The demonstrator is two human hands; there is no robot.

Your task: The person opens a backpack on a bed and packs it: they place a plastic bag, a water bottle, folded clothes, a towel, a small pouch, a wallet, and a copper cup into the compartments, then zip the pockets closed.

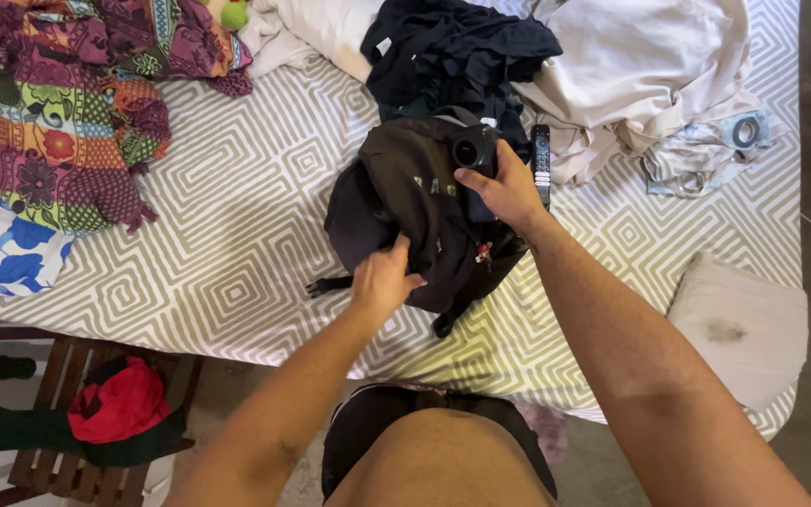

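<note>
A dark backpack [405,202] is laid on a bed [237,225] covered with a sheet of green-and-white geometric pattern, near the middle of the view. The left hand [382,280] is placed on the lower front of the backpack, its fingers closed on a fold of the dark fabric. The right hand [507,188] is set at the upper right of the backpack, its fingers clamped on a small black cylindrical object [473,150] held against the bag's top.

A black remote control [541,161] is seen just beside the right hand. Dark clothes [452,47] and pale cloth [640,66] are piled behind the backpack. A multicoloured patterned fabric [58,103] occupies the upper left. A grey-white pillow [739,324] lies at the right edge of the bed. A red garment [119,404] rests on a wooden chair [58,469] below the bed.
</note>
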